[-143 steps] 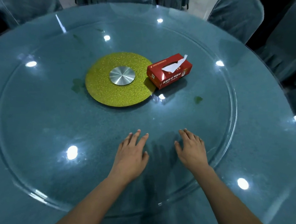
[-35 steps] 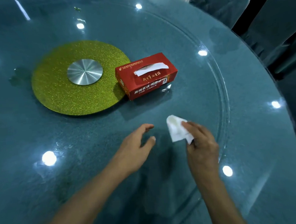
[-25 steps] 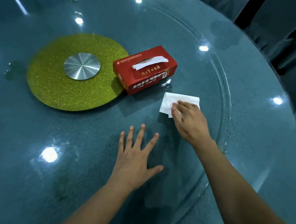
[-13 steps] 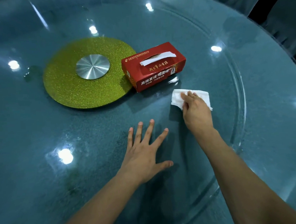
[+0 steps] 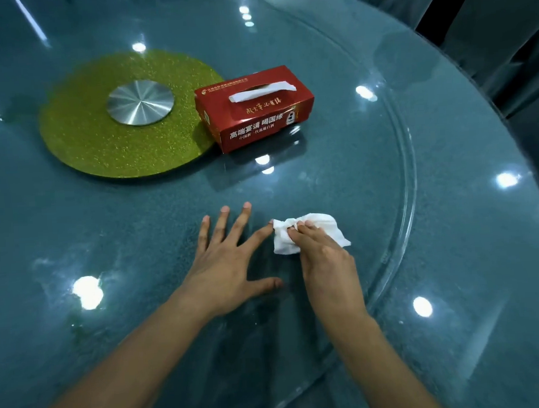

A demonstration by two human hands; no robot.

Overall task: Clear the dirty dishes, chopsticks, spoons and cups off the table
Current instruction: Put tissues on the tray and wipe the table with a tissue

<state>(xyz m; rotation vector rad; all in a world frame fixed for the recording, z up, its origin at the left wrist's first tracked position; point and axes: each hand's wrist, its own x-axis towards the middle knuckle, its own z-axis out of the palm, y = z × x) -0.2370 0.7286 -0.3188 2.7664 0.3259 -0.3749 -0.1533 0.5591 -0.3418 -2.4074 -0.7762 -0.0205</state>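
Head view: the crumpled white paper tissue (image 5: 326, 224) lies on the round blue-green glass table (image 5: 452, 224), bunched under the bent fingers of the right hand (image 5: 325, 263), which grip it. The left hand (image 5: 225, 269) lies flat with fingers spread wide, its pointer tip touching the tissue's edge. The right thumb is hidden. A red cardboard tissue box (image 5: 256, 110) sits farther back, beside a round sparkly green disc (image 5: 100, 144)
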